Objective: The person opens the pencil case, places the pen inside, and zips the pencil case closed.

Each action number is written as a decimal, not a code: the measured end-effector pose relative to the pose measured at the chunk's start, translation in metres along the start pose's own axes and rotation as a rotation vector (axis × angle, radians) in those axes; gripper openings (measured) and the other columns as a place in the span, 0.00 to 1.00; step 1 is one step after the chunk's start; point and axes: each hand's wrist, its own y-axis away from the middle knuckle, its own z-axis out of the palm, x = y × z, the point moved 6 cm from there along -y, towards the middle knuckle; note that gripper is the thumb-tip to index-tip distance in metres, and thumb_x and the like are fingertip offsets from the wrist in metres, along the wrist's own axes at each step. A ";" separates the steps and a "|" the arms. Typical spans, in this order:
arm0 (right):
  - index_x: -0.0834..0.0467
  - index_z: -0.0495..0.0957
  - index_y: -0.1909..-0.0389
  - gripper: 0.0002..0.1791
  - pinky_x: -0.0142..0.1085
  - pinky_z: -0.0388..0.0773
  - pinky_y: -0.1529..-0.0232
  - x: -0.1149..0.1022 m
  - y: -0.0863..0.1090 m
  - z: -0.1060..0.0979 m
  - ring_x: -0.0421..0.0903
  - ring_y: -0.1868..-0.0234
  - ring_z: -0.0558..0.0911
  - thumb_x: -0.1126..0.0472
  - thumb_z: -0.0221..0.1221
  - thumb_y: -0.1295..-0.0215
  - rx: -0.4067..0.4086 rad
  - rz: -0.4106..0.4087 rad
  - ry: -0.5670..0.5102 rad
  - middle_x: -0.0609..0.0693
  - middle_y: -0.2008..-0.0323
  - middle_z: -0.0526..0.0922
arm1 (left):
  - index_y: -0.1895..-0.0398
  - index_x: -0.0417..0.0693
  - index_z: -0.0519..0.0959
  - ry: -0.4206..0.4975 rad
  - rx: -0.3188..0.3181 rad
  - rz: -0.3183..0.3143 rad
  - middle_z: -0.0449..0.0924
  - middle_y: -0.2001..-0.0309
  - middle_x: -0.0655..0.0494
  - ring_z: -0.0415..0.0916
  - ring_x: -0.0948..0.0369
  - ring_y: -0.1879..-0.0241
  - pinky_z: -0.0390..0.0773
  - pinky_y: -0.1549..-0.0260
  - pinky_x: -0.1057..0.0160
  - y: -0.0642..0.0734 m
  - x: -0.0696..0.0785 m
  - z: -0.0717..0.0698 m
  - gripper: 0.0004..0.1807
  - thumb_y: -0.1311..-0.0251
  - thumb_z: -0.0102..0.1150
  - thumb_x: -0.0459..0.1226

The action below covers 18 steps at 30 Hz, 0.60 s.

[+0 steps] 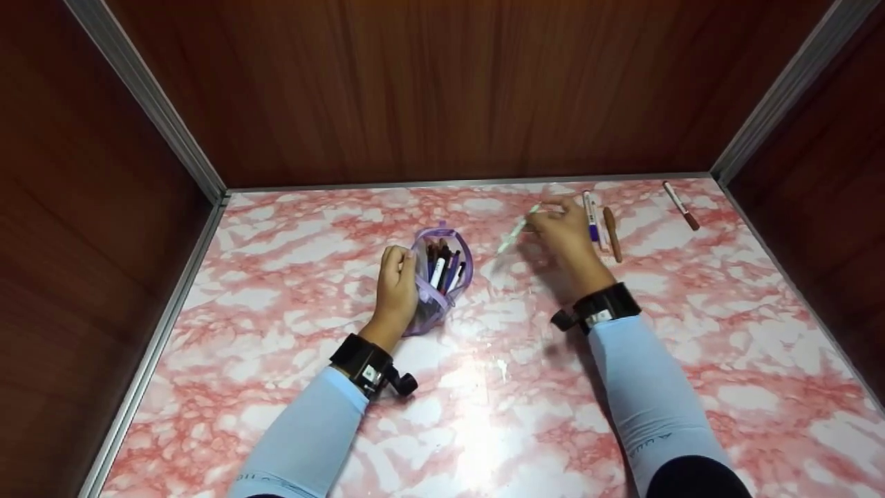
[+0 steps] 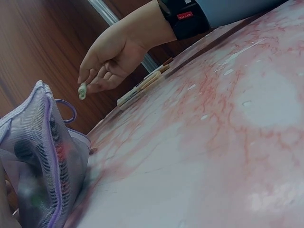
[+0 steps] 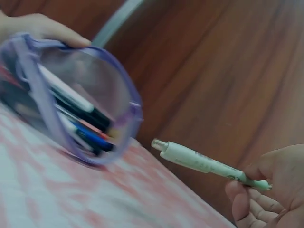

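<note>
My left hand (image 1: 397, 287) grips the side of a purple-edged mesh pencil pouch (image 1: 471, 270), its mouth open. Inside it stand several pens and markers, including a white marker (image 1: 437, 272). To the right of the pouch, my right hand (image 1: 567, 238) pinches a pale green pen (image 1: 514, 236) near one end, above the table. In the right wrist view, the pen's clear tip end points toward the pouch mouth. The left wrist view shows the pouch's mesh side (image 2: 35, 142) close up, with little of the left hand visible.
Just right of my right hand lie a white marker with a blue cap (image 1: 593, 233), a pale pen (image 1: 603, 238) and a brown stick-like pen (image 1: 613, 236). Another marker with a dark red cap (image 1: 681, 205) lies far right. Wood-look panels (image 1: 449, 90) enclose the marbled table (image 1: 525, 415).
</note>
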 end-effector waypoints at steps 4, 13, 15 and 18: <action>0.61 0.74 0.33 0.26 0.41 0.92 0.55 0.007 0.005 0.023 0.45 0.64 0.94 0.66 0.70 0.29 -0.025 -0.034 -0.027 0.43 0.66 0.91 | 0.61 0.46 0.76 -0.019 -0.009 -0.018 0.73 0.55 0.53 0.73 0.56 0.50 0.76 0.46 0.61 0.000 -0.001 0.000 0.15 0.12 0.50 0.42; 0.64 0.74 0.40 0.24 0.40 0.93 0.52 0.013 0.020 0.062 0.43 0.67 0.93 0.75 0.69 0.33 -0.085 -0.057 -0.107 0.47 0.67 0.91 | 0.62 0.43 0.74 -0.018 -0.002 -0.017 0.72 0.56 0.50 0.72 0.56 0.52 0.75 0.49 0.62 -0.001 -0.005 0.001 0.14 0.13 0.50 0.40; 0.64 0.74 0.40 0.23 0.43 0.94 0.53 0.014 0.025 0.071 0.45 0.68 0.93 0.76 0.68 0.33 -0.125 -0.043 -0.134 0.47 0.67 0.91 | 0.62 0.43 0.74 -0.026 0.000 -0.033 0.71 0.56 0.51 0.71 0.57 0.53 0.73 0.50 0.63 0.001 0.008 0.000 0.14 0.13 0.50 0.39; 0.69 0.74 0.38 0.24 0.42 0.95 0.57 0.016 0.032 0.084 0.46 0.69 0.93 0.78 0.66 0.33 -0.190 -0.029 -0.135 0.48 0.67 0.91 | 0.62 0.41 0.74 -0.037 -0.013 -0.065 0.70 0.57 0.52 0.69 0.60 0.54 0.72 0.51 0.65 0.001 0.009 0.000 0.13 0.13 0.50 0.37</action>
